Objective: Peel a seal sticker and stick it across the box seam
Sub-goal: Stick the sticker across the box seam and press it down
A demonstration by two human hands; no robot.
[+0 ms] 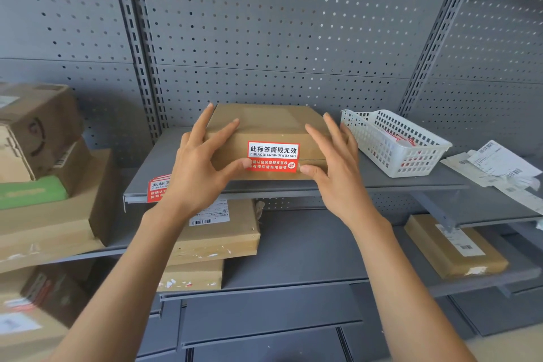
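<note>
A brown cardboard box [264, 126] lies on the grey shelf [411, 182] in front of me. A red and white seal sticker [273, 156] is stuck on its near edge, across the dark seam line. My left hand [199, 167] rests on the box's left side, fingers spread, its thumb tip on the sticker's left end. On the right side my right hand [332, 167] is spread too, thumb tip touching the sticker's right end. Neither hand grips anything.
A sheet of the same red stickers [157, 186] lies on the shelf's left front, partly behind my left wrist. A white slotted basket [393, 144] stands right of the box, with loose paper labels [499, 167] beyond. More cardboard parcels fill the left shelves [44, 156] and the shelf below [217, 232].
</note>
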